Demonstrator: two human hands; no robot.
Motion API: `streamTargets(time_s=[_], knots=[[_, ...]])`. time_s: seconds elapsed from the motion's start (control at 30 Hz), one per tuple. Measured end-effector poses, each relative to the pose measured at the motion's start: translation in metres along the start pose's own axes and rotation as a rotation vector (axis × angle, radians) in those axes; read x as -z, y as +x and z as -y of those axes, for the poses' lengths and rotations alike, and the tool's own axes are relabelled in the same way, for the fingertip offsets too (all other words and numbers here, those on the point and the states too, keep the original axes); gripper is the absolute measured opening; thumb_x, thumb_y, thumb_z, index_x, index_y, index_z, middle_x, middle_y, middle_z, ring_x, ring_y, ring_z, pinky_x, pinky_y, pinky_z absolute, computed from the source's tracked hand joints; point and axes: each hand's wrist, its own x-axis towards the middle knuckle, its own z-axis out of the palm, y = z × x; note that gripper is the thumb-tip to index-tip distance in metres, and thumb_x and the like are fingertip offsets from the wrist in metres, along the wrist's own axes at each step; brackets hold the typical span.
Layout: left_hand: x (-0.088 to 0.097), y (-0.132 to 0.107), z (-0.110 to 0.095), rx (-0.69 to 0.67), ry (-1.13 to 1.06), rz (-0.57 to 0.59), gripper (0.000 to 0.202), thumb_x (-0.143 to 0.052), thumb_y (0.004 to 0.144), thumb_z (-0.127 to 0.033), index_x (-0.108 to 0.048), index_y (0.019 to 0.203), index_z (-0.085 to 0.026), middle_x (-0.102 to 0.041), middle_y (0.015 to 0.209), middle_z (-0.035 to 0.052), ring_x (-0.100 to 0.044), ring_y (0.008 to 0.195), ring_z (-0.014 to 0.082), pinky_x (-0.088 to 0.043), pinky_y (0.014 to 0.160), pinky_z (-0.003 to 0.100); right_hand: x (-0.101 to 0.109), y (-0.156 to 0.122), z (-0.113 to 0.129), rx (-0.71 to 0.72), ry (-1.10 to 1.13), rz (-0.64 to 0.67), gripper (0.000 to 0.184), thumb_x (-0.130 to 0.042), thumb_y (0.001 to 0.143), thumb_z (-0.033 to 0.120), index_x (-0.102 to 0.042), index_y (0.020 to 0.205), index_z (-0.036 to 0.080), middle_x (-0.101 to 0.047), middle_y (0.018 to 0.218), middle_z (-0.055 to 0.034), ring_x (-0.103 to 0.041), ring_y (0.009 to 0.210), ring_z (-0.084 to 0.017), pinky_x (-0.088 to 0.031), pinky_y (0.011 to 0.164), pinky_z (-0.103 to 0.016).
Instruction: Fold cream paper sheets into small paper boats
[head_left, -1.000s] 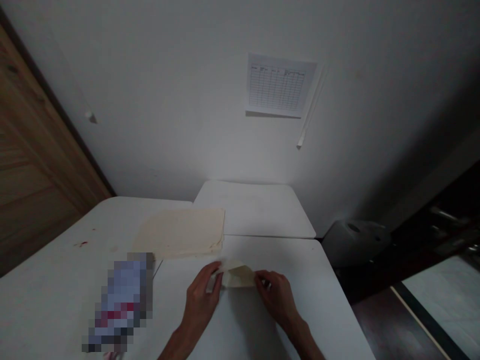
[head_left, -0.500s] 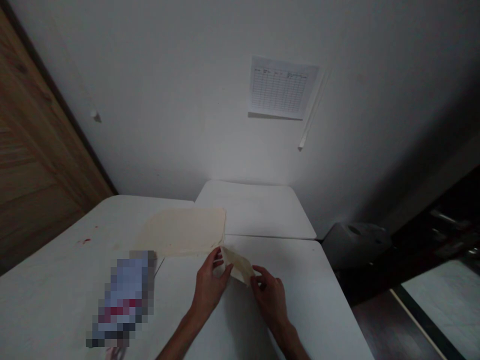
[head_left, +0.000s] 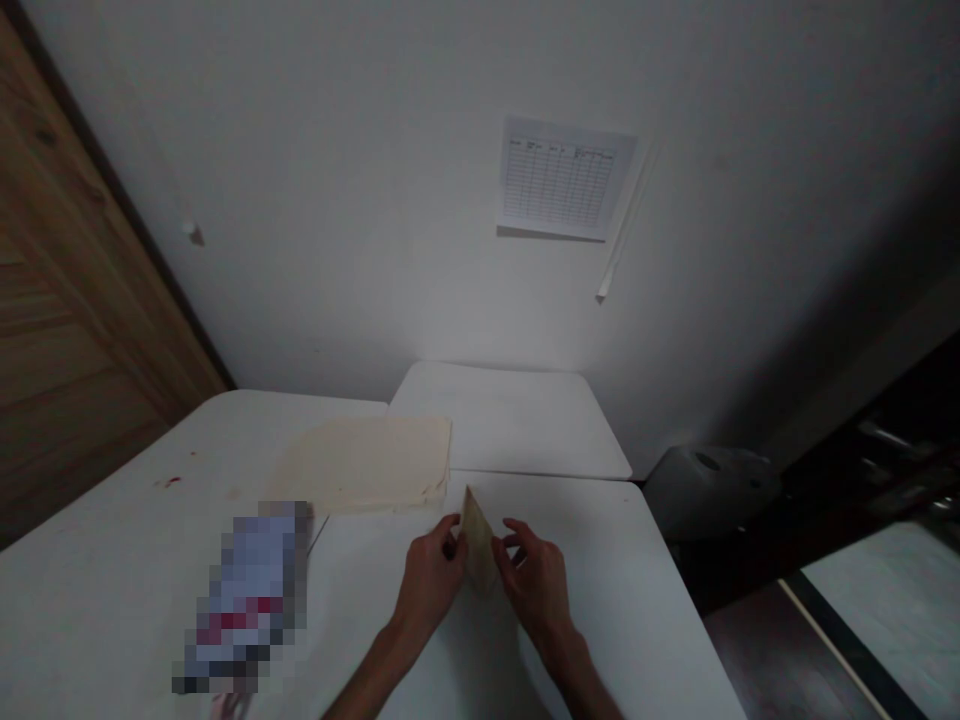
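Note:
A small folded piece of cream paper (head_left: 478, 548) stands up over the white table, its pointed corner at the top. My left hand (head_left: 431, 575) pinches its left edge between thumb and fingers. On the other side, my right hand (head_left: 536, 580) is closed at the right edge, thumb against the paper and the other fingers curled. The lower part of the paper is smeared and hard to make out. Just beyond my left hand lies a stack of beige sheets (head_left: 367, 460) with slightly ragged edges.
White table panels (head_left: 517, 420) meet at seams against the wall. To the left lies a pixelated blue-grey object (head_left: 251, 580). A printed table sheet (head_left: 562, 180) hangs on the wall. Beyond the right edge sits a grey container (head_left: 705, 490); a wooden door (head_left: 82, 260) borders the left.
The paper has turned from a slanted, wide-facing position to a narrower, upright one with its point up. My left hand has shifted slightly down; my right hand has moved a little left.

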Motion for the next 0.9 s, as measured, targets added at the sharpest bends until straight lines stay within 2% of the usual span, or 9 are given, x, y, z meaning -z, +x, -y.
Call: streamTargets(time_s=[0.17,0.37,0.53,0.7,0.8,0.9], knots=[[-0.003,0.001,-0.002,0.006,-0.041,0.024,0.033,-0.045,0.085,-0.029,-0.064,0.108,-0.015,-0.064,0.059,-0.0004,-0.06,0.051,0.0167,-0.043,0.053,0.025,0.006,0.016,0.001,0.079,0.017,0.05,0.027,-0.054,0.088,0.035,-0.064,0.11,0.025,-0.074,0.081,0.0006,-0.067,0.062,-0.016,-0.049,0.066,-0.024],[0.003,0.003,0.0,-0.008,-0.11,0.105,0.033,-0.047,0.086,-0.037,-0.067,0.101,-0.015,-0.061,0.055,-0.001,-0.057,0.049,0.0155,-0.042,0.05,0.024,0.008,0.024,-0.015,0.057,0.042,0.1,0.026,-0.048,0.089,0.031,-0.07,0.101,0.023,-0.074,0.08,-0.0031,-0.069,0.067,-0.018,-0.048,0.064,-0.023],[0.012,0.005,0.008,-0.007,-0.214,0.216,0.033,-0.046,0.086,-0.034,-0.065,0.106,-0.016,-0.068,0.073,0.002,-0.058,0.055,0.0138,-0.045,0.053,0.023,0.011,0.024,-0.025,0.069,0.044,0.097,0.025,-0.05,0.088,0.032,-0.073,0.096,0.024,-0.074,0.078,-0.0018,-0.068,0.064,-0.017,-0.047,0.061,-0.024],[0.02,0.005,0.016,-0.159,-0.172,0.249,0.03,-0.049,0.083,-0.021,-0.065,0.108,-0.02,-0.068,0.1,0.0054,-0.062,0.074,0.0151,-0.049,0.068,0.026,0.014,0.022,-0.032,0.107,0.059,0.156,0.027,-0.049,0.089,0.031,-0.073,0.099,0.024,-0.074,0.084,-0.0025,-0.067,0.065,-0.017,-0.048,0.065,-0.025],[0.022,0.006,0.022,-0.25,-0.168,0.257,0.031,-0.047,0.081,-0.013,-0.064,0.106,-0.02,-0.066,0.105,0.0061,-0.062,0.081,0.0159,-0.05,0.072,0.028,0.016,0.02,-0.039,0.125,0.031,0.181,0.026,-0.053,0.085,0.027,-0.073,0.101,0.024,-0.074,0.09,-0.0037,-0.067,0.071,-0.018,-0.049,0.071,-0.027],[0.022,0.007,0.03,-0.339,-0.144,0.234,0.035,-0.046,0.078,-0.007,-0.063,0.106,-0.02,-0.063,0.111,0.0075,-0.061,0.096,0.0189,-0.05,0.084,0.034,0.019,0.017,-0.044,0.185,-0.016,0.199,0.028,-0.055,0.081,0.02,-0.072,0.102,0.024,-0.073,0.095,-0.0041,-0.066,0.082,-0.019,-0.048,0.079,-0.03]])
